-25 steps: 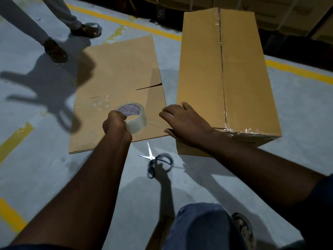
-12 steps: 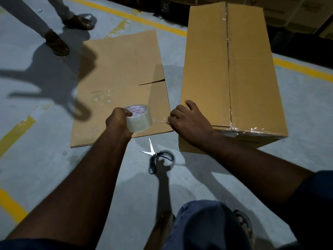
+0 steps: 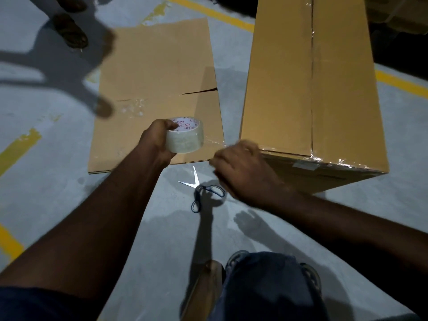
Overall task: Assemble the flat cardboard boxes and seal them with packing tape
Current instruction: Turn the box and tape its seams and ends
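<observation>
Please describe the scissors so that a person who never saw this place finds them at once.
Find the tall assembled cardboard box on the right of the grey floor. At its near-left corner is the person's right hand; just left of that hand, flat on the floor, lie the scissors. Only they have shiny open blades and blue loop handles.

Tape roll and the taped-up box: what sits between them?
In the head view, a strand of clear tape stretches from the tape roll toward the box, above the flat cardboard and bare floor.
</observation>
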The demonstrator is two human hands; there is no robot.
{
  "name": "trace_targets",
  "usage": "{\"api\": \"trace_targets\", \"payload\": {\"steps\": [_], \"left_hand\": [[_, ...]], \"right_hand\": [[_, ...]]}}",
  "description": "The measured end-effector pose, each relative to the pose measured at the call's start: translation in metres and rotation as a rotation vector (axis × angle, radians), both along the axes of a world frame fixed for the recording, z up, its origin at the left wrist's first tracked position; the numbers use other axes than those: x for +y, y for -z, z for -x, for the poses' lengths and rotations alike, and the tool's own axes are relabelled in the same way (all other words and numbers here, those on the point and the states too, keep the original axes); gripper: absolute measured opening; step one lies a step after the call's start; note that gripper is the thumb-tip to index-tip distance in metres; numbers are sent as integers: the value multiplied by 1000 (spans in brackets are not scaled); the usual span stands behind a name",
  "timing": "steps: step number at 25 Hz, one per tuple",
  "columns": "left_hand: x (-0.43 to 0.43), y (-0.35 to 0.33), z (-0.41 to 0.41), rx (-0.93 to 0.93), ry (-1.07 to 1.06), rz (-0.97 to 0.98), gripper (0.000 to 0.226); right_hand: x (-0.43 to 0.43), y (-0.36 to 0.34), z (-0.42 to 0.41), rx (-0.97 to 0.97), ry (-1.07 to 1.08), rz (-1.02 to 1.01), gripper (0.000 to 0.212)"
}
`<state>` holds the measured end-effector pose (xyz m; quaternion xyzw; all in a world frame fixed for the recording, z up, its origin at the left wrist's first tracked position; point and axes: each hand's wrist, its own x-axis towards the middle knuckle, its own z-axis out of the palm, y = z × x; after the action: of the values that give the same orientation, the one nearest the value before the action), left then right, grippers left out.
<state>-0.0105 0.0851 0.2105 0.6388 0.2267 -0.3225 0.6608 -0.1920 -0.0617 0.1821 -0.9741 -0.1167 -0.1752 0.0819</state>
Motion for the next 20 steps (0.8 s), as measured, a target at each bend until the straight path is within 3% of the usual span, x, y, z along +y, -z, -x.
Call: {"api": "trace_targets", "payload": {"steps": [2,6,11,14,17,20], "left_hand": [[-2,7,0,15,-2,26,38],[-6,14,2,38,28,108,32],[-8,34,-3,112,7,187,27],[-9,43,-3,120,23,241,28],[-13,51,-4,136,10,263,27],[-16,55,-6,133,17,245,28]], "right_hand": [[13,35,11,254,-139,-145,11],[22,114,-9,643,291,-569,9],[54,204,-43,930,534,-720,23],[77,248,-54,1115,529,-687,40],[101,298,-56,1072,498,-540,86],[109,295,-56,1053,675,-376,80]]}}
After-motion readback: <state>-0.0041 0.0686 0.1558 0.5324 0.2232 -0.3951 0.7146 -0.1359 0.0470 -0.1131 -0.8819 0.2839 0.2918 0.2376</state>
